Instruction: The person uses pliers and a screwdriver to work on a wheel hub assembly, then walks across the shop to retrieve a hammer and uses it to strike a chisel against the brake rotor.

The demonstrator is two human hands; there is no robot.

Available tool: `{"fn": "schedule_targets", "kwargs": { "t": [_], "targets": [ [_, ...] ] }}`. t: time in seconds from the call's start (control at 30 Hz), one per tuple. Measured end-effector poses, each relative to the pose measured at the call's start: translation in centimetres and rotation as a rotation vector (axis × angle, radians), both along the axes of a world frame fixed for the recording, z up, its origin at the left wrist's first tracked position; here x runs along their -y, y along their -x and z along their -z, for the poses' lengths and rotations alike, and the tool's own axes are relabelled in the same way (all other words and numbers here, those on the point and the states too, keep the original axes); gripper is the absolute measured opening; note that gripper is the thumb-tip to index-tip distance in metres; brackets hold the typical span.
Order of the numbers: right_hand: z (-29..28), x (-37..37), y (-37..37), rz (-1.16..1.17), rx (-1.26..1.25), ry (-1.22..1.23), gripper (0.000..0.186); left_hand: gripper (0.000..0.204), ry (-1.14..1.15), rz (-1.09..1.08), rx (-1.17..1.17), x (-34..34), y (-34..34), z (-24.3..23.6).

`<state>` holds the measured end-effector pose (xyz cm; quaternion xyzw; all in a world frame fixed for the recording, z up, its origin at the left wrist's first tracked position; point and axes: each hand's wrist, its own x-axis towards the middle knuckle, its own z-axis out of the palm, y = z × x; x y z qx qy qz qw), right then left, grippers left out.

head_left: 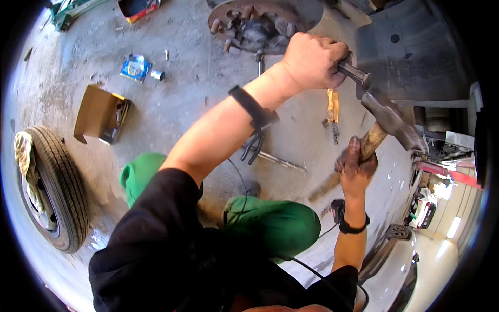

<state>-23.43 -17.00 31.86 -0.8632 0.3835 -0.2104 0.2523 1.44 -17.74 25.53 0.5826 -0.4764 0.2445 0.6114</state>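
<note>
In the upper right of the frame, the left hand (318,61) has its fingers curled tightly round a metal chisel (356,75), whose blunt end sticks out toward the right. Below it, right of centre, the right hand (355,165) holds a hammer (393,124) by its wooden handle, fingers wrapped narrow around the grip and darkened with grime. The hammer's head is tilted and sits just below the chisel's blunt end; whether the two touch, I cannot tell.

Just left of the left hand, at the top of the frame, is a rusty wheel hub (254,31) with studs standing out from it. A dark curved panel (416,57) fills the upper right corner area, near the chisel.

Each wrist wears a black strap, the left one (252,107) near the centre and the right one (353,223) lower down. The person's knees, in green trousers (275,223), show at lower centre.

On the concrete floor (182,99), a metal bar (280,160) lies near the middle and a yellow wrapper (333,105) lies below the left hand. Toward the left are a cardboard box (93,113) with its flap up, a blue packet (135,68) and a small can (157,75) beside it. A tyre (67,197) stands at the left edge with a pale cloth (27,166) draped over it. Part of a car (400,265) shows at lower right.
</note>
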Motion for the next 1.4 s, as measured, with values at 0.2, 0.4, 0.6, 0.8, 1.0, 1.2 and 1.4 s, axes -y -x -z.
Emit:
{"fn": "schedule_targets", "kwargs": {
  "t": [0.2, 0.4, 0.6, 0.8, 1.0, 1.2, 1.4],
  "targets": [
    [-5.8, -1.1, 2.1, 0.046, 0.222, 0.260, 0.020, 0.018, -0.047, -0.013, 0.086, -0.1, -0.3, 0.5],
    [-2.8, 0.7, 3.1, 0.045, 0.413, 0.087, 0.030, 0.021, -0.155, -0.001, 0.140, 0.0, 1.0, 1.0],
    [1.1, -1.4, 1.2, 0.244, 0.253, -0.269, 0.025, 0.022, -0.276, 0.006, 0.215, 0.0, 0.5, 2.0],
    [-2.4, -1.3, 2.6, 0.098, 0.435, -0.089, 0.024, 0.019, -0.225, 0.034, 0.168, -0.2, 1.0, 1.8],
    [-2.7, -2.3, 3.1, -0.018, 0.479, 0.043, 0.027, 0.018, -0.060, 0.097, 0.090, -2.3, 2.4, -1.7],
    [-3.3, -3.3, 1.5, -0.070, 0.414, -0.035, 0.030, 0.017, 0.145, 0.039, 0.040, -3.2, 0.5, -3.9],
    [-4.8, -4.6, -1.2, -0.068, 0.450, -0.069, 0.027, 0.014, 0.230, -0.013, -0.110, -3.1, -1.1, -4.0]
  ]
}}
